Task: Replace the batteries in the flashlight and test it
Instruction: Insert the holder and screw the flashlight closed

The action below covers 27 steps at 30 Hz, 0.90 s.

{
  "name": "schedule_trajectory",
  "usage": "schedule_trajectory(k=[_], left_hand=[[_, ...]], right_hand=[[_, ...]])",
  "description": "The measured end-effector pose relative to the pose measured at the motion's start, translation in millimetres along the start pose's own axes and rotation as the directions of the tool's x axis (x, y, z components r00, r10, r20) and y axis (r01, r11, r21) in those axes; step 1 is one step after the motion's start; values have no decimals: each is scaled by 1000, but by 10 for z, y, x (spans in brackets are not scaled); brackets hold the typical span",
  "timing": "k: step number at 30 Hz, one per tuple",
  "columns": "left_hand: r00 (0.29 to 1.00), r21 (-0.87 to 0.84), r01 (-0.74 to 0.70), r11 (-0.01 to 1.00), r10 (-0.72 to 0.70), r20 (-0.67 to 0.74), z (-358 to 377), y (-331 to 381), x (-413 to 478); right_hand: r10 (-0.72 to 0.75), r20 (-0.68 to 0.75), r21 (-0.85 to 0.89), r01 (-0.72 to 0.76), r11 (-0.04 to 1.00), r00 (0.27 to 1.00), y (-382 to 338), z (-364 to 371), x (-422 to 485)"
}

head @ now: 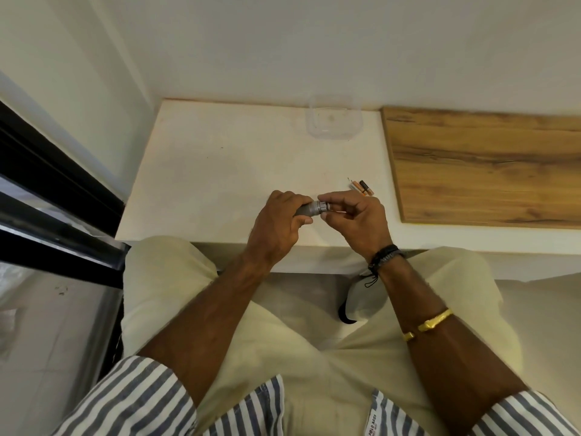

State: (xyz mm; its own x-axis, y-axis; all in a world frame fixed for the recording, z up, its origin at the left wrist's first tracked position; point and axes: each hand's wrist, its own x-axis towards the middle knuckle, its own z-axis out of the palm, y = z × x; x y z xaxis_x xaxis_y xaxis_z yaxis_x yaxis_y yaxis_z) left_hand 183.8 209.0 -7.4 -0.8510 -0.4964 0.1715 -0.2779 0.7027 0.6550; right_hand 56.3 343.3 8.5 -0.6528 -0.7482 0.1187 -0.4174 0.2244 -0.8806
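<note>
A small grey flashlight (309, 209) is held level just above the near part of the white table (220, 171). My left hand (279, 221) is wrapped around its body, hiding most of it. My right hand (352, 218) pinches the silver end (323, 206) of the flashlight between thumb and forefinger. Whether that end is joined to the body or loose, I cannot tell. A few small batteries (361, 187), orange and black, lie together on the table just beyond my right hand.
A clear plastic container (334, 121) stands at the table's far edge by the wall. A wooden board (484, 165) covers the table's right side. A dark-framed glass panel (56, 209) runs along the left. My knees sit below the table's near edge.
</note>
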Motion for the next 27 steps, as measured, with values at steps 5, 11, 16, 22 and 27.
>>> schedule_trajectory(k=[5,11,16,22,27], left_hand=[[1000,9,-9,1000,9,18,-11,-5,-19],[999,25,-32,999,31,12,-32,-6,-18],[997,29,-81,996,81,10,-24,48,-42],[998,30,-69,997,69,13,17,59,-38],[999,28,-46,999,46,-8,31,-1,-28]], right_hand=[[-68,50,-60,71,996,996,14,-12,-9],[6,48,-86,-2,996,999,60,30,-12],[169,16,-150,-165,975,985,18,88,10],[271,11,-115,-268,957,963,12,101,0],[176,150,95,-191,977,973,18,-36,22]])
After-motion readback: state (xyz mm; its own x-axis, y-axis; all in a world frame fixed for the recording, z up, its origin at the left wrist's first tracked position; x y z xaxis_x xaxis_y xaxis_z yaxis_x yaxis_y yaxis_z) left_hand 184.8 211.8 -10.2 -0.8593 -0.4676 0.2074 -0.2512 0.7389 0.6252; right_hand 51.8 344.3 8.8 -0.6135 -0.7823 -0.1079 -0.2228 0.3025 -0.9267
